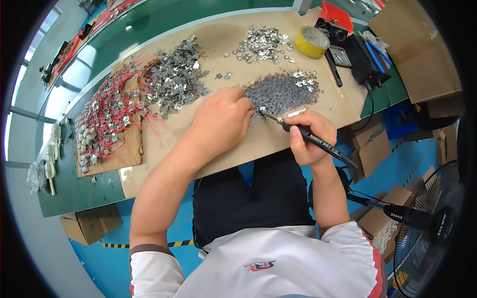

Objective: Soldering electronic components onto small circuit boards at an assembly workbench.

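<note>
My right hand grips a black soldering iron like a pen. Its metal tip points left and meets a small shiny metal tab at the near edge of a dark patch of closely set small parts. Beside that tip my left hand is closed in a pinch, its fingertips mostly hidden by the back of the hand. A short end of thin red wire pokes out from under it. Several bright metal tabs lie on the patch's far right part.
Left stands a heap of metal pieces, then red-wired parts on cardboard. Loose tabs lie at the back, near a yellow tape roll. A black soldering station and blue-handled pliers are right. A fan stands lower right.
</note>
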`<state>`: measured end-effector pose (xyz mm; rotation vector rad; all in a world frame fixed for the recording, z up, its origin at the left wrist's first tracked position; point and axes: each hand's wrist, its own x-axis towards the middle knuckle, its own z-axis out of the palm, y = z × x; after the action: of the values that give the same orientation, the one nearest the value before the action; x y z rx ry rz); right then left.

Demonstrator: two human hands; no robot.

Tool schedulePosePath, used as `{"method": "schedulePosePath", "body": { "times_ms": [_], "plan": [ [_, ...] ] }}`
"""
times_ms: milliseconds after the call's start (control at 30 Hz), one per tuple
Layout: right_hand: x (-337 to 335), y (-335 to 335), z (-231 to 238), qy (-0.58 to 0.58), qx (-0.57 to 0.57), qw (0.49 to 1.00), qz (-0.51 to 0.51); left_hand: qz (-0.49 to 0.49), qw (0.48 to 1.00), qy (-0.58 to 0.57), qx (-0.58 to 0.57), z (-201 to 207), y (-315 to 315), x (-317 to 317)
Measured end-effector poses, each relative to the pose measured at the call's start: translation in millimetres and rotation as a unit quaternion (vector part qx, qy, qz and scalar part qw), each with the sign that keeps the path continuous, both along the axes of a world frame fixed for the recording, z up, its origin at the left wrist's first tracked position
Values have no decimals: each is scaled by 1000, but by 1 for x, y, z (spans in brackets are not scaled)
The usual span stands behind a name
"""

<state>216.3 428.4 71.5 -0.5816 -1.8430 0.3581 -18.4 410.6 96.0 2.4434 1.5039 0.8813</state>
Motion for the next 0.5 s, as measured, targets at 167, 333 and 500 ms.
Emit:
{"method": "schedulePosePath", "body": {
  "times_ms": [167,333,500],
  "plan": [
    [4,-4,0,-23,-35,999,10,2,1000,-10,13,-3,-1,0],
    [6,-6,-1,-35,-32,999,-7,2,1000,-7,11,-3,0,1],
    [6,-2,-1,-34,-20,999,5,9,999,-39,1,-3,0,3]
  ]
}}
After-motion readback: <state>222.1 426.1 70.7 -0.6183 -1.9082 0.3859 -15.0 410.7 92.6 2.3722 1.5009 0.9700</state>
